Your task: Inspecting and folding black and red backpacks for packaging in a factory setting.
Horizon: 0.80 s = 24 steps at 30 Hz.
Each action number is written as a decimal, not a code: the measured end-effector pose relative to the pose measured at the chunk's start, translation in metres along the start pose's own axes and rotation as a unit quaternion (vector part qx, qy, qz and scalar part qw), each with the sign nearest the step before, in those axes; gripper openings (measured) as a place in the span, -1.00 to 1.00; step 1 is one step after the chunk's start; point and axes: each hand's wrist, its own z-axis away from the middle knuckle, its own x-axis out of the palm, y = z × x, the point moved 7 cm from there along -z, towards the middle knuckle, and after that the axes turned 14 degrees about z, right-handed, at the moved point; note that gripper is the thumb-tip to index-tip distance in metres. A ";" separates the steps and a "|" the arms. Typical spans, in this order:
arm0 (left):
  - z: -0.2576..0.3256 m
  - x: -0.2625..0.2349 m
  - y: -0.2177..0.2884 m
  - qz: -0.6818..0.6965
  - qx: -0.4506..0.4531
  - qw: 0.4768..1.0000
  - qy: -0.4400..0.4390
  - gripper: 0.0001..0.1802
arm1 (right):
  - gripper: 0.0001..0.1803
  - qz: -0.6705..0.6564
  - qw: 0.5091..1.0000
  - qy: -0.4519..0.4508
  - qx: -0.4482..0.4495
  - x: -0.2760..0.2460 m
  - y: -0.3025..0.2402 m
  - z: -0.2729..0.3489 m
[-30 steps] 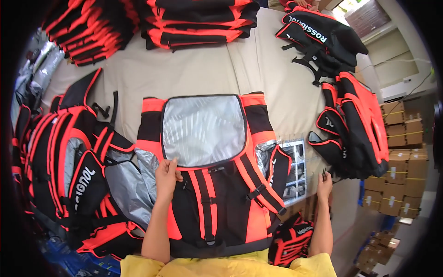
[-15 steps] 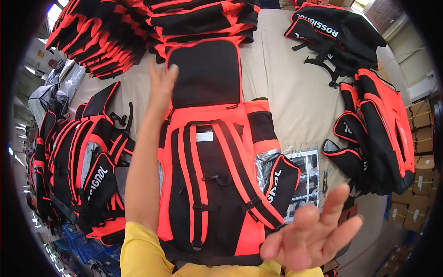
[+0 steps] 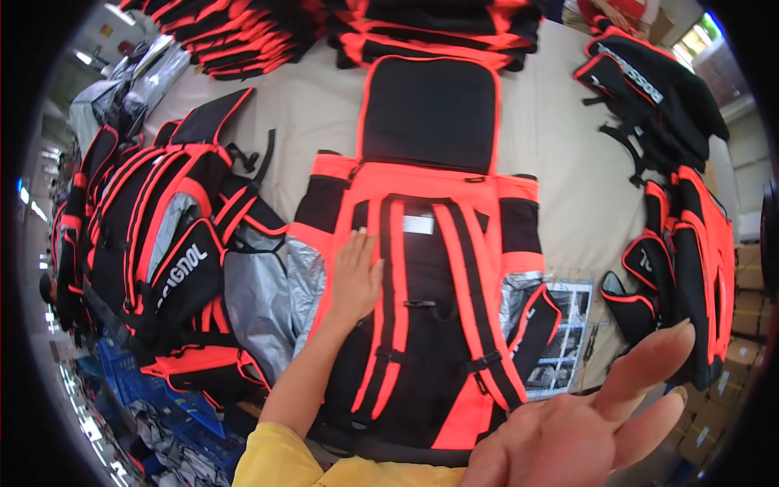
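Note:
A black and neon-red backpack [image 3: 430,349] lies before me with its shoulder straps facing up. Its black top flap [image 3: 428,114] is folded out flat, away from me. My left hand [image 3: 355,272] rests flat on the back panel beside the left shoulder strap [image 3: 391,300], fingers stretched out. Close to the camera, over the lower right corner of the backpack, my right hand [image 3: 568,434] is raised with its fingers apart and nothing in it. Silver lining [image 3: 307,264] shows at the side pockets. A small white label [image 3: 418,224] sits between the straps.
Similar backpacks lie at left [image 3: 154,235] and right [image 3: 702,268], with a black one [image 3: 665,97] behind. Stacked red-black pieces [image 3: 438,36] stand along the far side of the beige-covered table [image 3: 560,211]. A printed sheet [image 3: 572,325] lies at right. Another person's hand [image 3: 621,18] shows far right.
My left hand has come back from beside the top flap onto the panel by the left strap. My right hand is nearer the camera. The view has shifted, moving the backpack rightward in it.

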 end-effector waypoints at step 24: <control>0.136 -0.064 0.107 0.232 -0.212 0.895 -0.316 0.23 | -0.45 0.899 0.388 -0.009 0.202 -0.197 0.210 0.033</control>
